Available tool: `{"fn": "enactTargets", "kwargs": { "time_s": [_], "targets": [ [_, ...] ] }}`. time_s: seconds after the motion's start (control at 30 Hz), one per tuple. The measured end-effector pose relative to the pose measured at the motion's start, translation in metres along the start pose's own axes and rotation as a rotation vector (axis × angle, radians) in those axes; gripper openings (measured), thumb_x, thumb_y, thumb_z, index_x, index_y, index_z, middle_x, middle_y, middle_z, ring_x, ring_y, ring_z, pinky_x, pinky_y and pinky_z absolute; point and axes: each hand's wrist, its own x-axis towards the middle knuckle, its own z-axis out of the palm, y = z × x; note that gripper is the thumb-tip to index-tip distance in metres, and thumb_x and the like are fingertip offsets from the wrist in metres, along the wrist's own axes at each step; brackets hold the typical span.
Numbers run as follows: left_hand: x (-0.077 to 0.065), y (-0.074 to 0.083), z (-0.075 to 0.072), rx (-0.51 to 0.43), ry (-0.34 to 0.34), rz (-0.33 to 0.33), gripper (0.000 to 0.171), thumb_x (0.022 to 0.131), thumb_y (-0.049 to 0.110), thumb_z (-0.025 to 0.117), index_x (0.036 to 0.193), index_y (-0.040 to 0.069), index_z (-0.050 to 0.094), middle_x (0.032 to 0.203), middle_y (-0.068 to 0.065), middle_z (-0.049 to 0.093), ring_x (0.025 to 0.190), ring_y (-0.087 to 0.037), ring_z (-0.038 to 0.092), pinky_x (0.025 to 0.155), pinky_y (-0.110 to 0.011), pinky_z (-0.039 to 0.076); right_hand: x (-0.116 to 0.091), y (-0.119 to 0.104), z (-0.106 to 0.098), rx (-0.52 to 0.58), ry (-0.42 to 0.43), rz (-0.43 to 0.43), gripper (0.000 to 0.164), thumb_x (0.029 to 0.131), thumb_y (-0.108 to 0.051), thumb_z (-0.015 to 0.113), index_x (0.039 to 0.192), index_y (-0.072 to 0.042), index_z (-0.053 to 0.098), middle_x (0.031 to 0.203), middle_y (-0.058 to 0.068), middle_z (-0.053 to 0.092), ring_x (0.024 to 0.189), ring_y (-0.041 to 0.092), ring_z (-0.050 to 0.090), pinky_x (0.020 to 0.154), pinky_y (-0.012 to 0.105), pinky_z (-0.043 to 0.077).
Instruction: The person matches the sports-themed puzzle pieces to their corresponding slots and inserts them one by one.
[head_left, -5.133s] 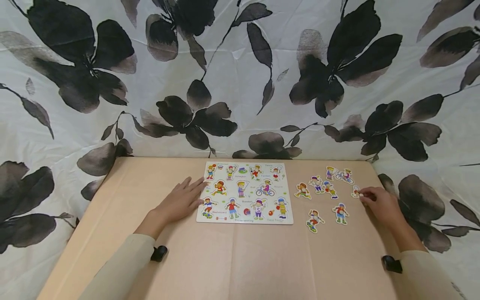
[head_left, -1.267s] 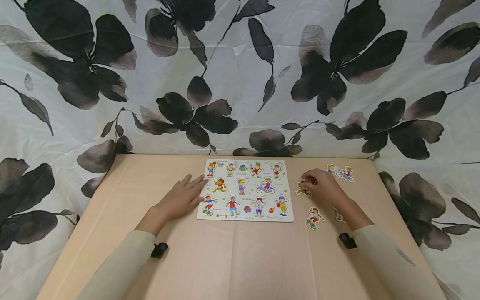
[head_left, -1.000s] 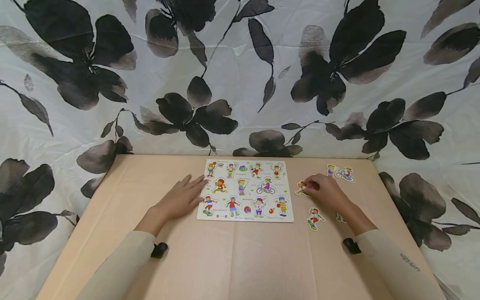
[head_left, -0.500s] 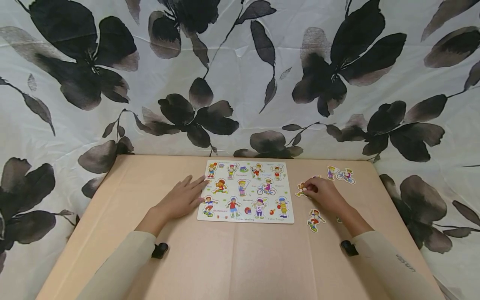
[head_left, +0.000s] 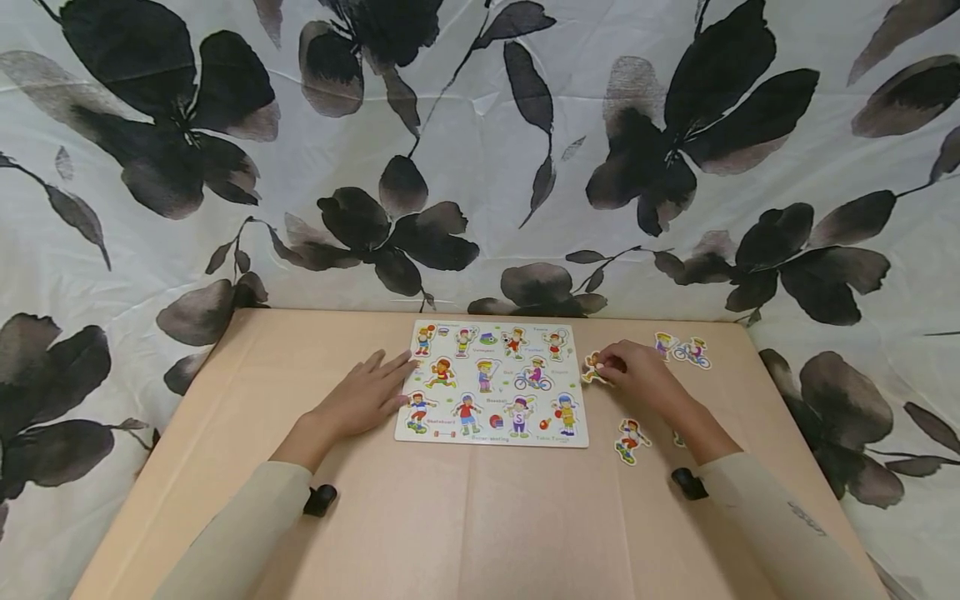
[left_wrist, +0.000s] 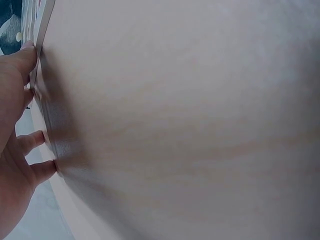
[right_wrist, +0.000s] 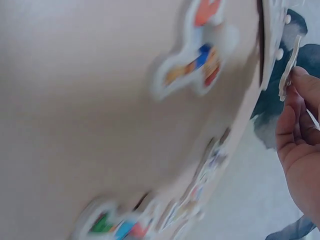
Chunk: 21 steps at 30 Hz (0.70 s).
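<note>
A white cloth printed with large black flowers (head_left: 480, 108) hangs behind a pale tan table (head_left: 420, 517). On the table, near its far edge, lies a white board (head_left: 457, 393) covered with rows of small, colorful figures of children playing sports. A person in light sleeves (head_left: 247, 517) reaches in from both sides, a small black device (head_left: 320, 501) at each wrist. The left hand (head_left: 363, 393) is spread flat with relaxed fingers, fingertips touching the board's left edge and grasping nothing. The right hand (head_left: 637, 375) pinches a flat cutout figure (head_left: 592, 368) between thumb and fingers, just beside the board's right edge; the right wrist view shows it raised off the table. Beyond that hand lie a purple-clad figure (head_left: 663, 344) and a cyclist cutout (head_left: 692, 352). Nearer the person are a skateboarder cutout (head_left: 629, 442) and another piece (head_left: 678, 438), mostly hidden by the right forearm.
</note>
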Motion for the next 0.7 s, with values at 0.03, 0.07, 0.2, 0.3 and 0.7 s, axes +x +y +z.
{"fn": "enactTargets", "kwargs": {
  "time_s": [0.03, 0.07, 0.2, 0.3, 0.7],
  "targets": [
    [0.000, 0.000, 0.000, -0.003, 0.002, 0.001, 0.064, 0.106, 0.042, 0.056, 0.162, 0.019, 0.036, 0.170, -0.005, 0.030, 0.153, -0.052, 0.024, 0.119, -0.073, 0.026, 0.002, -0.004, 0.000, 0.000, -0.001, -0.010, 0.011, 0.094, -0.012, 0.076, 0.102, -0.005, 0.075, 0.093, 0.006, 0.068, 0.083, 0.019, 0.060, 0.072, 0.029, 0.052],
    [0.000, 0.000, 0.000, -0.003, 0.002, 0.002, 0.064, 0.106, 0.042, 0.056, 0.162, 0.019, 0.036, 0.170, -0.005, 0.030, 0.153, -0.052, 0.024, 0.119, -0.073, 0.026, 0.004, -0.008, 0.001, 0.002, -0.003, -0.012, 0.011, 0.094, -0.013, 0.076, 0.102, -0.005, 0.075, 0.093, 0.006, 0.068, 0.083, 0.018, 0.060, 0.072, 0.029, 0.052],
    [0.001, -0.001, 0.001, -0.009, -0.009, -0.008, 0.064, 0.106, 0.044, 0.054, 0.163, 0.020, 0.034, 0.171, -0.003, 0.027, 0.155, -0.051, 0.022, 0.120, -0.072, 0.024, 0.014, -0.028, 0.007, 0.030, -0.016, -0.029, 0.012, 0.095, -0.014, 0.076, 0.103, -0.005, 0.076, 0.095, 0.006, 0.068, 0.085, 0.018, 0.060, 0.073, 0.028, 0.052],
    [0.001, -0.002, 0.000, -0.004, -0.013, -0.010, 0.065, 0.106, 0.044, 0.053, 0.163, 0.020, 0.034, 0.172, -0.004, 0.027, 0.155, -0.050, 0.022, 0.120, -0.072, 0.024, 0.022, -0.044, 0.013, 0.052, -0.027, -0.049, 0.011, 0.095, -0.014, 0.076, 0.102, -0.006, 0.075, 0.094, 0.004, 0.068, 0.085, 0.017, 0.059, 0.073, 0.028, 0.052],
    [0.001, -0.003, 0.003, 0.004, 0.003, 0.007, 0.065, 0.106, 0.044, 0.055, 0.163, 0.020, 0.035, 0.171, -0.004, 0.028, 0.154, -0.051, 0.023, 0.120, -0.072, 0.025, 0.050, -0.093, 0.044, 0.016, -0.086, -0.129, 0.010, 0.097, -0.019, 0.075, 0.100, -0.010, 0.075, 0.088, 0.000, 0.065, 0.081, 0.014, 0.057, 0.071, 0.024, 0.049]
  ]
}}
